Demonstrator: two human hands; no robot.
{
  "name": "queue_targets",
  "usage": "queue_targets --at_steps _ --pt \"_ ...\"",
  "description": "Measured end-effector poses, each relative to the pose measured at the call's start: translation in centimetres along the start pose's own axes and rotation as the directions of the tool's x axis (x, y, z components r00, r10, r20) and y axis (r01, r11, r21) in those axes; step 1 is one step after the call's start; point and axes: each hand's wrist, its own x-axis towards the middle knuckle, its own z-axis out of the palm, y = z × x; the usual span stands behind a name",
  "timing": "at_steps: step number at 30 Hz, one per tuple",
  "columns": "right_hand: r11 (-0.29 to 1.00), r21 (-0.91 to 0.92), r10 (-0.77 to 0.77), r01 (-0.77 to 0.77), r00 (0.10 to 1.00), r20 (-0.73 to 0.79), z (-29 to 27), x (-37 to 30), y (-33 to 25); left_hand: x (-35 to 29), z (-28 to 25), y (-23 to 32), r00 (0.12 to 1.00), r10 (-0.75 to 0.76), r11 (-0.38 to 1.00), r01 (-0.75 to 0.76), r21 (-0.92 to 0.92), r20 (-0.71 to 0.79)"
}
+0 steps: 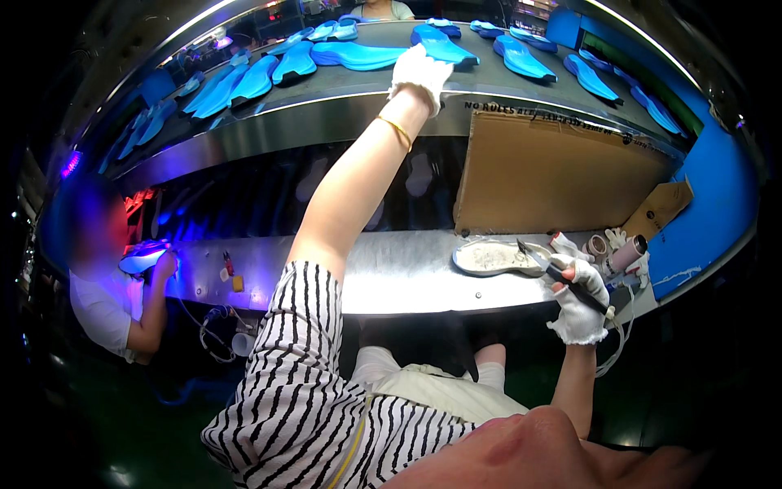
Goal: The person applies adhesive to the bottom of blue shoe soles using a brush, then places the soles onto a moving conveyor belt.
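Observation:
My left hand (419, 77), in a white glove, is stretched out to the raised conveyor belt. Its fingers are closed at the near edge of a blue shoe sole (441, 47); the glove hides part of the grip. My right hand (580, 303), gloved with some fingertips bare, is wrapped around a black-handled tool (585, 297). The tool has a flat pale metal tip that reaches the right end of a whitish-grey sole (498, 257), which lies flat on the metal shelf (391, 277).
More blue soles (358, 55) lie along the belt (383, 80). A cardboard sheet (562, 175) stands behind the shelf. Tape rolls (598, 244), a spool (629, 253) and white cords (626, 322) crowd the right end. A co-worker (106, 301) at left holds a lit sole (145, 259).

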Motion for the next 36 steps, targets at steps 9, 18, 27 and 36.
queue_targets --at_steps 9,18,27,36 --pt "0.966 0.195 0.178 -0.172 0.984 -0.015 2.2 0.4 1.7 0.6 1.6 -5.9 0.957 -0.278 0.923 0.243 -0.299 -0.081" --pt "0.96 0.122 0.251 -0.251 0.968 0.012 1.8 -1.0 2.0 -2.1 4.3 -14.4 0.908 -0.342 0.938 0.314 -0.147 -0.243" --pt "0.849 0.236 0.473 -0.472 0.879 0.056 1.6 -1.1 3.9 -12.9 -4.9 -15.2 0.716 -0.5 0.399 -0.31 -0.863 -0.488" --pt "0.766 0.332 0.587 -0.551 0.81 -0.011 3.5 -2.0 3.9 -20.6 -3.8 -6.2 0.949 0.237 -0.933 0.163 -0.322 -0.208"
